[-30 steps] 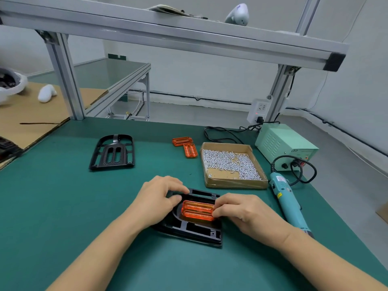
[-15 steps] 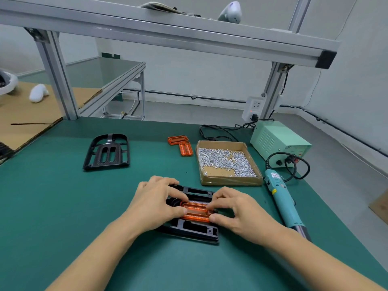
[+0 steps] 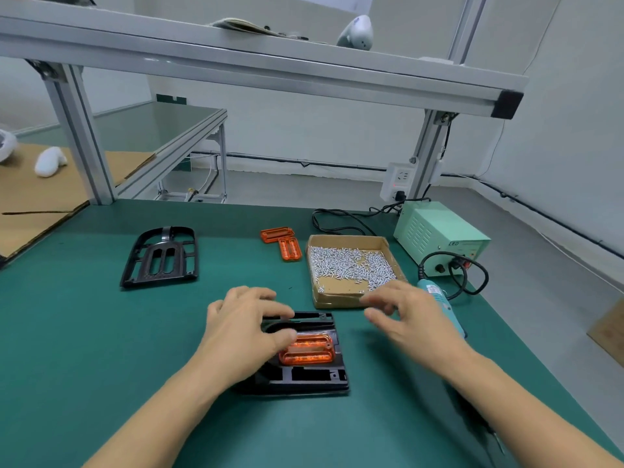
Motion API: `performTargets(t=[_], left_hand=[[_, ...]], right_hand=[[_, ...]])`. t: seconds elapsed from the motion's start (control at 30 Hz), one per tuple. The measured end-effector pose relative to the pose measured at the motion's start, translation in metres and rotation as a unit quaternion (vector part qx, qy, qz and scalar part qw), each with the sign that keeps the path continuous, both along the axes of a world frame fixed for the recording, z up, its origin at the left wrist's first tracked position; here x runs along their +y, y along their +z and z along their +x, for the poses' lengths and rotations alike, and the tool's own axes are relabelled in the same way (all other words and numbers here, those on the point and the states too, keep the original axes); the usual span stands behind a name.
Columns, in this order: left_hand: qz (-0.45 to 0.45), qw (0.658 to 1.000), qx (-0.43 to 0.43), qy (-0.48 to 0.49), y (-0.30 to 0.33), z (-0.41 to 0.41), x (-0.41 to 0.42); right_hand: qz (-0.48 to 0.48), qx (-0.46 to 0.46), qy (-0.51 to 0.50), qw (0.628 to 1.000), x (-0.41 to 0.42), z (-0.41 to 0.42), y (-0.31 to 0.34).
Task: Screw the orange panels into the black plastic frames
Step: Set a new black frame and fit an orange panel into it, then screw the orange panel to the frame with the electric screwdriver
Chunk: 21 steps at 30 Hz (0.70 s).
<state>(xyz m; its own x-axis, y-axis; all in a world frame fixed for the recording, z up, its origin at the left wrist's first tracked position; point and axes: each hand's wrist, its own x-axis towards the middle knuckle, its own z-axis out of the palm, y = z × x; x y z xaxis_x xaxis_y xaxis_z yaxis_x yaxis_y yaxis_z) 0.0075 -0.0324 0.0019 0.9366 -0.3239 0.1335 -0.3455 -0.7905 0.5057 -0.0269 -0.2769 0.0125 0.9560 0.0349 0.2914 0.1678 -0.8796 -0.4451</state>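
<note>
Orange panel (image 3: pixel 309 349) seated in black frame (image 3: pixel 304 376): my left hand (image 3: pixel 243 329) presses it flat; right hand (image 3: pixel 410 319), released, should fetch one screw (image 3: pixel 351 266).

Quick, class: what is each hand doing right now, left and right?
Left hand: open, fingers resting on the black frame beside the orange panel.
Right hand: open, holding nothing, above the table near the screw box.
</note>
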Motion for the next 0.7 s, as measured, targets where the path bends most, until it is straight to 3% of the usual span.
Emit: performTargets(t=[0.07, 0.17, 0.27, 0.37, 0.6, 0.67, 0.7], left_hand=[[-0.056, 0.998, -0.038, 0.001, 0.013, 0.01, -0.006], [-0.103, 0.993, -0.052, -0.004, 0.033, 0.033, -0.027], [-0.077, 0.996, -0.026, -0.042, 0.039, 0.058, -0.061], [-0.027, 0.997, -0.014, -0.078, 0.03, 0.077, -0.096], [0.071, 0.994, -0.008, -0.086, 0.002, 0.099, -0.138], [0.082, 0.993, -0.02, -0.08, -0.001, 0.103, -0.144], [0.088, 0.993, -0.027, -0.077, -0.002, 0.104, -0.146]], right_hand=[[-0.079, 0.02, -0.084, 0.993, -0.013, 0.001, 0.009], [-0.219, 0.096, -0.204, 0.949, -0.034, -0.005, 0.015], [-0.261, 0.162, -0.268, 0.913, -0.05, -0.013, 0.01], [-0.246, 0.208, -0.284, 0.903, -0.056, -0.02, -0.002], [-0.032, 0.227, -0.296, 0.928, -0.068, -0.03, -0.007], [0.151, 0.224, -0.292, 0.917, -0.072, -0.036, -0.006], [0.269, 0.225, -0.275, 0.895, -0.073, -0.038, -0.006]])
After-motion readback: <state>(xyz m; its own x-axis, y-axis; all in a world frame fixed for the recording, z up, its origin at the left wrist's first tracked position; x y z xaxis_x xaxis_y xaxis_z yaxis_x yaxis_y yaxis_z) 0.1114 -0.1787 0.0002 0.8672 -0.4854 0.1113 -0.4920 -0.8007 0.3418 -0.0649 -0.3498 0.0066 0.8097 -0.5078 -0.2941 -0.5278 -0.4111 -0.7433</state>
